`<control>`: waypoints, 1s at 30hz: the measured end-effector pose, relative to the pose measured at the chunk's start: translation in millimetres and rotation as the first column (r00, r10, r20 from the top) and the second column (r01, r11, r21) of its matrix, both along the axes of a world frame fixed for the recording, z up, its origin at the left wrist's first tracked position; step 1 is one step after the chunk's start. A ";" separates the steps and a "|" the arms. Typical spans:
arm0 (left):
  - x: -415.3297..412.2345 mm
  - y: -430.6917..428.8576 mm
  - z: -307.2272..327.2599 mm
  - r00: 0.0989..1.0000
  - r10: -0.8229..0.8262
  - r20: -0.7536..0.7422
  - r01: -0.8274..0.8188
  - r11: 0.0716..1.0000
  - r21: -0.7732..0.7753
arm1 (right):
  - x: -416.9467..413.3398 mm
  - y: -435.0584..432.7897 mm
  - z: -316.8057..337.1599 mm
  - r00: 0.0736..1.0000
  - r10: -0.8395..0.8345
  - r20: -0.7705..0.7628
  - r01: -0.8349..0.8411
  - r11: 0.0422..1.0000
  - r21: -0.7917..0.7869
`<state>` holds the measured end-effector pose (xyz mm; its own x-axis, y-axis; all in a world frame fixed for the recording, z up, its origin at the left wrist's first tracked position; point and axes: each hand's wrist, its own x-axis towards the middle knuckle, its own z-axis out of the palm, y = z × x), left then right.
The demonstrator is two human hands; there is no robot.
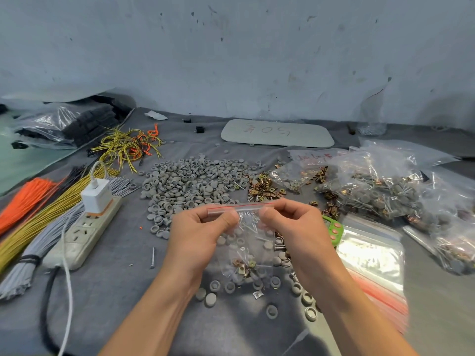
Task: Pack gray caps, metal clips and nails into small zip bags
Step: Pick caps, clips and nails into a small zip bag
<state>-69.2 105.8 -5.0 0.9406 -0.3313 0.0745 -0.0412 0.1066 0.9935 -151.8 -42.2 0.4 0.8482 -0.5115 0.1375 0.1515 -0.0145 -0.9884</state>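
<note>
Zip bag [245, 249] held up above the table [115, 291], near me.
I pinch its red-striped top edge with my left hand [203, 227] and right hand [295, 224]; metal clips [243, 265] and nails lie inside, gray cap pile [190, 181] beyond.

The wire bundles [51, 209] run off the left edge, the filled bags [458, 249] off the right, and a green object [334, 228] sits half hidden behind the right hand [295, 227].
</note>
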 end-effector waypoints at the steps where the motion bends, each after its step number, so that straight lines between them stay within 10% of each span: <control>1: 0.3 -0.3 0.2 1.000 -0.003 -0.001 0.003 1.000 -0.009 | -0.1 0.2 0.5 1.000 0.005 0.006 -0.005 1.000 0.006; 30: -4.0 -5.6 0.4 0.998 -0.065 0.007 0.065 0.997 -0.046 | 3.7 1.9 -2.0 1.000 -0.015 -0.003 0.015 1.000 0.026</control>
<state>-73.2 100.1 -4.6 0.9168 -0.3877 0.0963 -0.0383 0.1547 0.9872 -148.1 -40.3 -1.5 0.8406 -0.5279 0.1214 0.1485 0.0091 -0.9889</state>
